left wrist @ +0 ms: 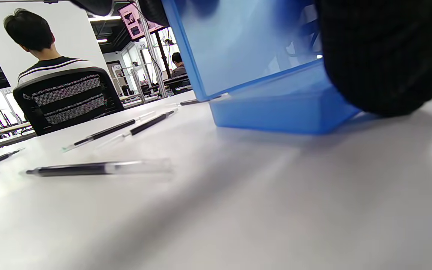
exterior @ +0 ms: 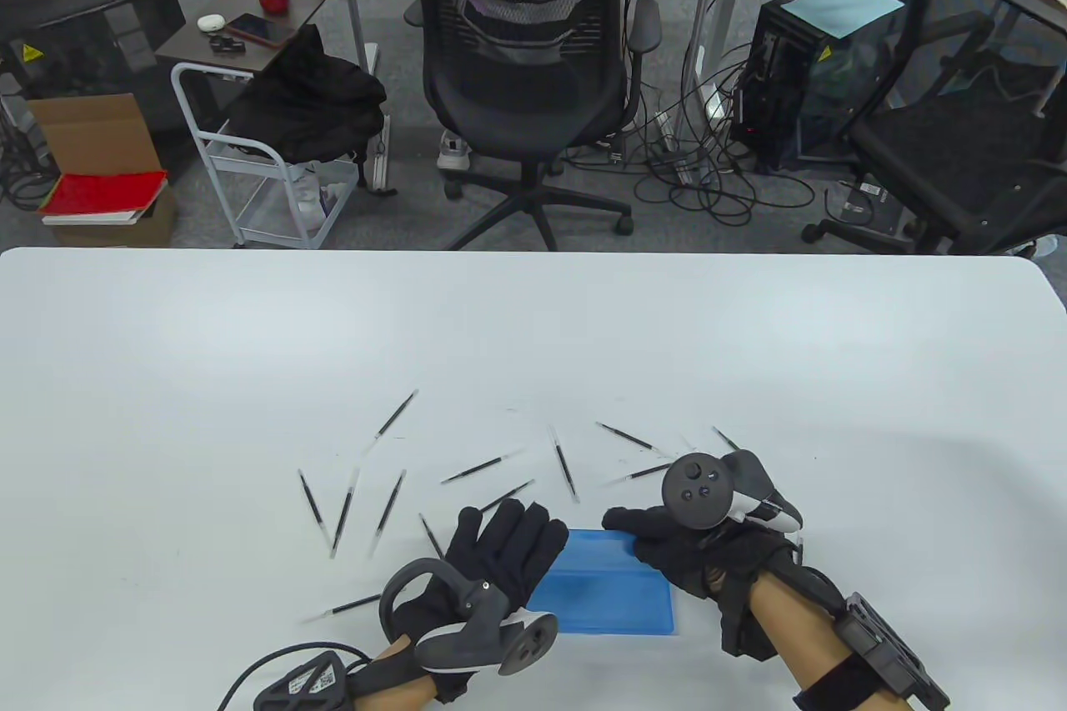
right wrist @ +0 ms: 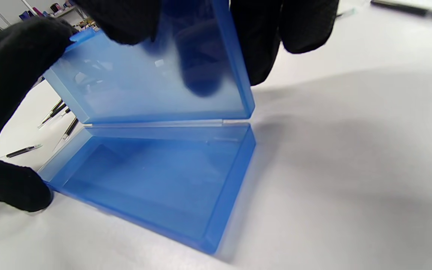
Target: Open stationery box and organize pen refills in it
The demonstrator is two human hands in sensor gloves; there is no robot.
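Note:
A translucent blue stationery box (exterior: 608, 594) lies near the table's front edge with its lid (right wrist: 144, 86) raised upright; the base (right wrist: 156, 180) is empty. My right hand (exterior: 658, 540) pinches the lid's top edge, one finger showing through the plastic behind it. My left hand (exterior: 500, 544) braces the box's left end with straight fingers, its glove (right wrist: 6, 93) touching a lid corner and a base corner. Several black pen refills (exterior: 393, 503) lie scattered on the white table beyond and left of the box. One refill (left wrist: 96, 168) lies close by in the left wrist view.
The table's far edge (exterior: 533, 252) runs across the middle of the table view. Beyond it stand a black office chair (exterior: 525, 61) and a white cart (exterior: 250, 177). A person (left wrist: 47, 63) sits with their back turned. A tracker cable (exterior: 283, 661) loops at the front left.

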